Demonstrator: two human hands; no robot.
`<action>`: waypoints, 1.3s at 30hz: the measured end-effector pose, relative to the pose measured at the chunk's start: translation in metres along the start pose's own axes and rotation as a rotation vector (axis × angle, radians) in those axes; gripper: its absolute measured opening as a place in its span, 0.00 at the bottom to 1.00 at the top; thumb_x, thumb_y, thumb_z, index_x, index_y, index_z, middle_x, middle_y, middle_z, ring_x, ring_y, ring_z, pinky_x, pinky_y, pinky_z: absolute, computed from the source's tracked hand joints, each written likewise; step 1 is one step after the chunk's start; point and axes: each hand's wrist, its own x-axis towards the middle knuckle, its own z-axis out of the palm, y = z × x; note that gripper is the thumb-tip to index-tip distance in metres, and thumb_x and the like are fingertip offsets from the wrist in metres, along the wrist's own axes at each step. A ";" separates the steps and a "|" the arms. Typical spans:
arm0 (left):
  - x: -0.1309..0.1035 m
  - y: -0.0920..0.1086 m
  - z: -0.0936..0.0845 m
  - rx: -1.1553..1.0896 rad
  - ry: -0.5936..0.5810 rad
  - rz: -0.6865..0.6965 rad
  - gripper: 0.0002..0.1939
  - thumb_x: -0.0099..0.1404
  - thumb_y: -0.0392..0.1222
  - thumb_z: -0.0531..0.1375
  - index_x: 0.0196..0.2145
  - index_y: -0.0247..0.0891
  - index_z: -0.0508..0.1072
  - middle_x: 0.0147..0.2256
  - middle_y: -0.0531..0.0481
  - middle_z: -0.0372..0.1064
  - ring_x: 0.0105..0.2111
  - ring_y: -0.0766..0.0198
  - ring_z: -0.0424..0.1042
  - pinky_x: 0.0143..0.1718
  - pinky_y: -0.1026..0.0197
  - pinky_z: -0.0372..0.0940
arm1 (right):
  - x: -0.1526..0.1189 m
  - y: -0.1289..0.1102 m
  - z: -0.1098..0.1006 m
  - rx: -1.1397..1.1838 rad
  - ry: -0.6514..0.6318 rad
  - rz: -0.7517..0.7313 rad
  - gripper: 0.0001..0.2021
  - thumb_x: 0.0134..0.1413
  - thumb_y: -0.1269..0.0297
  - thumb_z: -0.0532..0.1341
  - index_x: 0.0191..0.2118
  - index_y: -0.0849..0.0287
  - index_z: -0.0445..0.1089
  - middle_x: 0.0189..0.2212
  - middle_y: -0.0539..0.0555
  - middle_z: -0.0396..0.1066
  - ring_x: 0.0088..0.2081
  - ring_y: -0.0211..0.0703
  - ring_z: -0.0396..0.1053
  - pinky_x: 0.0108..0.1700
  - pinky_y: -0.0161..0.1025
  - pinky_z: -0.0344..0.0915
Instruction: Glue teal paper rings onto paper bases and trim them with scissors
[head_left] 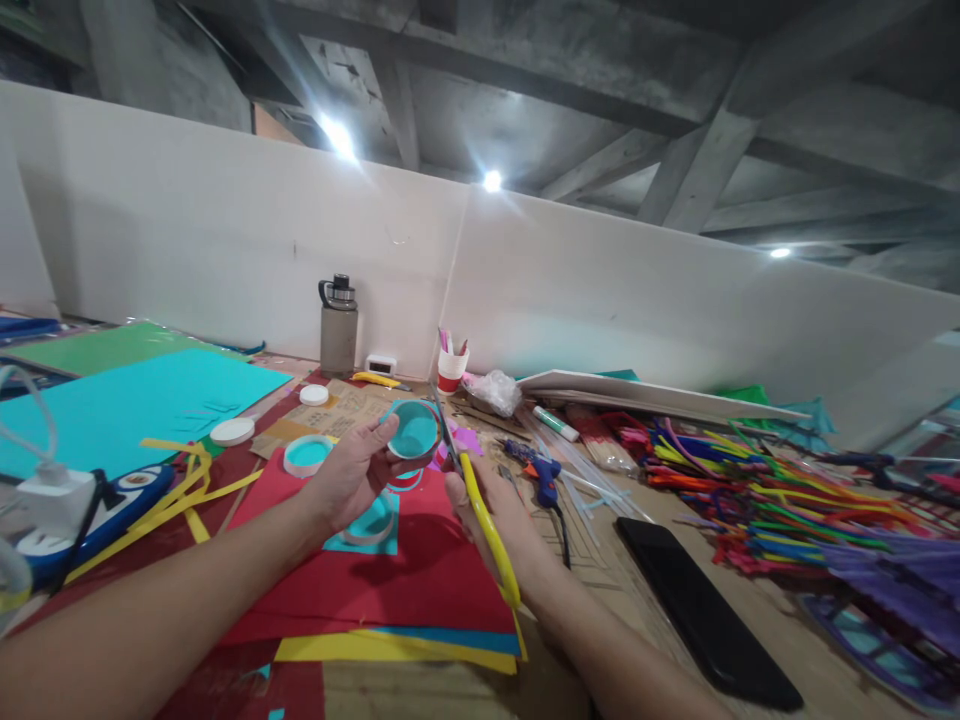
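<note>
My left hand [360,470] grips a small round cup-like piece [414,430] with a turquoise inside, tilted toward me. In my right hand [499,510] is a pair of scissors [486,520] with yellow handles, the blades pointing up close beside the round piece's right rim. Below my hands lies a stack of red sheets [420,595] with yellow and blue ones under it. On the stack rest a turquoise paper square [390,540] with a ring on it and a white ring with turquoise inside [309,452].
A phone [705,610], a blue glue gun [546,478] and many coloured pipe cleaners [750,490] lie to the right. At the back stand a bottle [339,335] and a pen cup [451,368]. Turquoise sheets [135,400] and yellow strips [187,490] lie left.
</note>
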 end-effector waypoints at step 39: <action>0.002 0.002 -0.005 0.092 -0.007 0.002 0.13 0.60 0.43 0.60 0.38 0.32 0.75 0.36 0.43 0.76 0.36 0.59 0.74 0.40 0.56 0.70 | 0.000 -0.009 -0.002 -0.077 -0.001 -0.029 0.13 0.59 0.53 0.52 0.33 0.58 0.60 0.24 0.46 0.57 0.26 0.35 0.53 0.26 0.31 0.51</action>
